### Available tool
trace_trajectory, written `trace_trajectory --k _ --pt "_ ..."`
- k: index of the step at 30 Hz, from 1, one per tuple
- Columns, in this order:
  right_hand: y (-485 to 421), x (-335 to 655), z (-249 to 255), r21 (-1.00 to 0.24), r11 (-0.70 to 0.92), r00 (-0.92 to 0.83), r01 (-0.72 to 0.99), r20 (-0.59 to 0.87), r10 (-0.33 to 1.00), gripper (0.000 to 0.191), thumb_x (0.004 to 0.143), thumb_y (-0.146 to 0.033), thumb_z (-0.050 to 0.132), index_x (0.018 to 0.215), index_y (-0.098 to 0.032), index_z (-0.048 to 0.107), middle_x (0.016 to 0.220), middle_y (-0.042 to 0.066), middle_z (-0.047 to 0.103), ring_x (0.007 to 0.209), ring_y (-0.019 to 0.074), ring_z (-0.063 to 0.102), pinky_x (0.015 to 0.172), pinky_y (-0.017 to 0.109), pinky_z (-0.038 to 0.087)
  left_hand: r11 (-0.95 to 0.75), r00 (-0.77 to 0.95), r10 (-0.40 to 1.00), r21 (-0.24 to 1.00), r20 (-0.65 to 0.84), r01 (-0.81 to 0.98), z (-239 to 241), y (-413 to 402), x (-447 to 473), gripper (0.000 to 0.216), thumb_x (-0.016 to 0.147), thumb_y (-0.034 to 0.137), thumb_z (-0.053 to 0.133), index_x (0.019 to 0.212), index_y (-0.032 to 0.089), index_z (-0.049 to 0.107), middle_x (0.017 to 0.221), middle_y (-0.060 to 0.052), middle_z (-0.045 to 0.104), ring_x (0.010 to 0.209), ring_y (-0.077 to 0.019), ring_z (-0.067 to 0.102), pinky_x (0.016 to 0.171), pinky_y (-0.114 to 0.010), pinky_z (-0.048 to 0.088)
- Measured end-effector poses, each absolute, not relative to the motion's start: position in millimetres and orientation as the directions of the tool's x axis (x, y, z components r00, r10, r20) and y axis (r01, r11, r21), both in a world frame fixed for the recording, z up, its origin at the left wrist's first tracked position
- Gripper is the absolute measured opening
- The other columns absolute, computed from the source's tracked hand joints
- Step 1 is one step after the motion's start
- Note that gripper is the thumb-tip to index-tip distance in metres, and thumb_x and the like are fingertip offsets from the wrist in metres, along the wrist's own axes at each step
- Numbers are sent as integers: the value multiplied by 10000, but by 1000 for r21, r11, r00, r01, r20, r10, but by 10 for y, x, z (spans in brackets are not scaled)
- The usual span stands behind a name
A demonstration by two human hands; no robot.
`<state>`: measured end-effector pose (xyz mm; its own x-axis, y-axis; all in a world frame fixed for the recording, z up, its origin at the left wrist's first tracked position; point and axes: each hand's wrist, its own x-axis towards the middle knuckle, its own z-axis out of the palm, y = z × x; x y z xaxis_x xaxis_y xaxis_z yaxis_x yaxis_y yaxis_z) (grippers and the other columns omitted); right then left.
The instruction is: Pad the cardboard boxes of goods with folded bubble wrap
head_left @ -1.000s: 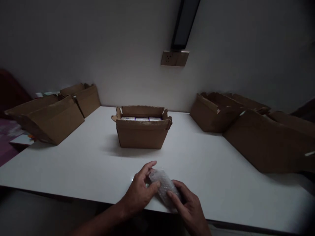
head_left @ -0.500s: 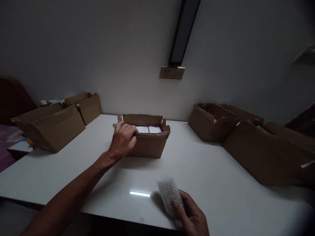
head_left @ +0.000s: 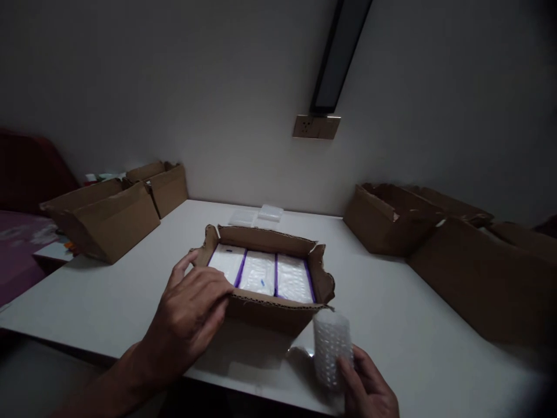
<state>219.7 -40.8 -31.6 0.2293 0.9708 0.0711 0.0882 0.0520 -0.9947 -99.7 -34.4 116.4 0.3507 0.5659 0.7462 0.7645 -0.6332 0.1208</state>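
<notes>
An open cardboard box (head_left: 270, 316) sits near the front of the white table (head_left: 130, 290). Three white packs with purple edges (head_left: 259, 273) lie side by side inside it. My left hand (head_left: 191, 310) grips the box's near left corner, fingers curled over its front rim. My right hand (head_left: 369, 389) holds a small item wrapped in bubble wrap (head_left: 331, 348) upright, just right of the box's front.
Two open cardboard boxes (head_left: 108, 217) stand at the left edge. Several more cardboard boxes (head_left: 439, 232) line the right side. Clear plastic bags (head_left: 256, 215) lie on the table behind the middle box. A wall socket (head_left: 315, 126) is above.
My left hand left the wrapped item, reached to the middle box and pulled it toward me. My right hand kept the wrapped item and tipped it upright.
</notes>
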Motion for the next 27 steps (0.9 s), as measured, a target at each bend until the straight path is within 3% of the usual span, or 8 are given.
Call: trace_trajectory --k 4,8,11,13,15,19,22,27 --pt "-402 2235 -228 -996 53 161 77 65 985 381 787 -523 708 1004 -210 725 910 74 763 767 256 724 635 270 584 -608 299 574 152 762 779 1143 -368 -977 281 869 27 551 1082 208 582 973 -19 701 999 -182 647 1112 -527 355" --pt "-487 2170 -115 -985 109 23 136 113 993 318 798 -479 711 984 -222 743 905 63 756 800 243 717 687 259 577 -590 137 490 211 861 779 916 -540 -850 400 811 40 580 1148 253 592 1118 -72 678 1166 -273 594 1054 -551 418" --pt "-594 2159 -69 -963 154 -137 223 125 983 271 829 -437 687 1011 -244 746 888 54 753 754 218 712 665 246 574 -759 197 424 229 884 609 566 -708 -697 410 801 80 559 1151 289 604 958 -53 707 976 -255 658 916 -470 499" --pt "-631 2174 -40 -938 198 -179 285 151 972 258 831 -431 683 993 -243 751 925 71 753 806 234 720 701 265 584 -809 361 528 325 769 490 349 -758 -599 344 815 101 542 1103 267 632 838 -50 704 797 -222 655 787 -402 511" --pt "-609 2182 7 -905 248 -198 346 188 962 248 822 -438 686 938 -231 757 1044 106 743 963 276 709 811 313 582 -703 454 708 478 541 527 208 -725 -534 266 834 121 534 1038 231 665 842 -76 706 770 -225 645 738 -380 495" --pt "-401 2140 124 -886 284 -283 367 185 941 251 835 -454 661 892 -223 741 1198 130 694 1118 295 654 946 378 532 -391 361 917 572 171 721 161 -475 -537 217 847 193 540 975 215 714 930 -101 723 887 -276 661 790 -384 490" --pt "-195 2084 176 -907 262 -325 330 151 933 285 844 -474 644 914 -209 722 1113 109 713 1024 273 676 905 374 535 -271 281 956 603 80 750 210 -249 -613 280 835 196 529 1035 228 721 1015 -83 745 952 -273 672 848 -368 487" --pt "162 1949 182 -928 206 -341 311 93 935 370 868 -500 599 1027 -183 704 1011 84 721 905 250 666 794 361 527 -198 220 974 662 51 723 217 146 -665 323 829 217 538 1093 245 722 1035 -53 766 927 -250 698 813 -319 490"
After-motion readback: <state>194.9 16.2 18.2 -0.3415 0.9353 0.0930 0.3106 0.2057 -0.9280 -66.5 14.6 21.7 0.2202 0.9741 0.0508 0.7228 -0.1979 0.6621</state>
